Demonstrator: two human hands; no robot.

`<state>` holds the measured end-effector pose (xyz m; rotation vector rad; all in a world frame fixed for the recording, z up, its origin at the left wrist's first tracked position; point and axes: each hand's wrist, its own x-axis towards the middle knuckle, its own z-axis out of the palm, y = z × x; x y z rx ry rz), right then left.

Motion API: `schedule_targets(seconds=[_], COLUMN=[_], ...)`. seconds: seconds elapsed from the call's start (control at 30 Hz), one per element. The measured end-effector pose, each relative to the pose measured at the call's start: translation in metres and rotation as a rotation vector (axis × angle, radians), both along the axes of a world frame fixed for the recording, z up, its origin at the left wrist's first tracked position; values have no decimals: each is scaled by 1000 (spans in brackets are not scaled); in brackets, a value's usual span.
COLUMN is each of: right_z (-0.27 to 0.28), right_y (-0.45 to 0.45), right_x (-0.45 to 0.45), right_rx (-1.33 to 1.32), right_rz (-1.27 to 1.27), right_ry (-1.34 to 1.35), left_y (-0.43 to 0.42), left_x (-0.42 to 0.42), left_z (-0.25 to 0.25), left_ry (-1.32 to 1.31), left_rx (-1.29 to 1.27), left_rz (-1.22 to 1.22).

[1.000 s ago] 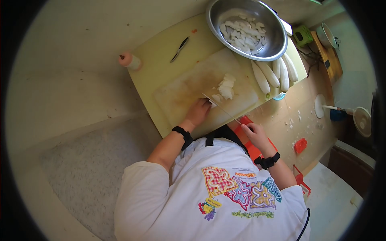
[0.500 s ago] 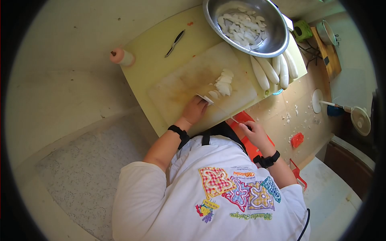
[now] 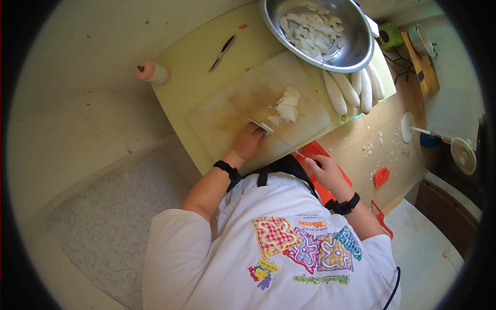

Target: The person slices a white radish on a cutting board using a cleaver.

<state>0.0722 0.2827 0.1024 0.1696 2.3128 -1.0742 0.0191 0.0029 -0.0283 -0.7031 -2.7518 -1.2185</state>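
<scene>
On the stained white cutting board (image 3: 217, 111), my left hand (image 3: 249, 140) is closed over a piece of peeled white radish, mostly hidden under curled fingers. Beside the fingertips, a knife (image 3: 284, 141) stands with its blade edge-on to me and its tip on the board. My right hand (image 3: 325, 171) wraps around the dark handle near the front edge of the board. Thin white slices (image 3: 287, 106) lie overlapped on the board, right of the blade. Several whole peeled white radishes (image 3: 345, 90) rest at the table's right end.
A steel bowl (image 3: 356, 57) with cut white pieces stands at the table's far right. A peeler-like tool (image 3: 223, 53) and a pink-topped bottle (image 3: 153, 72) are at the far left. Under the table's front edge is something red (image 3: 312, 150). White scraps litter the floor (image 3: 369, 134).
The knife has shifted slightly at my left fingertips, and its blade shows more plainly now. Both hands stay almost in place; the view has moved a little.
</scene>
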Motion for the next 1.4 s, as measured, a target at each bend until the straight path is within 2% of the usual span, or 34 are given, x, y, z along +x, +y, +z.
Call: schedule_targets(seconds=[0.37, 0.5, 0.57, 0.7, 0.87, 1.4], right_z=[6, 1, -3, -19, -25, -40], right_y=[-15, -25, -33, -44, -57, -54], right_x=[-18, -27, -32, -46, -62, -59], right_rx=[10, -20, -117, -66, -69, -99], right_rz=[-4, 18, 4, 59, -17, -4], right_ry=[-46, -84, -5, -53, -141, -121], left_y=[1, 1, 1, 0, 0, 2], left_x=[2, 1, 2, 2, 1, 1], left_z=[-6, -1, -6, -7, -5, -11], left_ry=[27, 17, 13, -14, 5, 63], left_rx=[47, 60, 64, 77, 117, 170], left_rz=[41, 58, 60, 48, 76, 97])
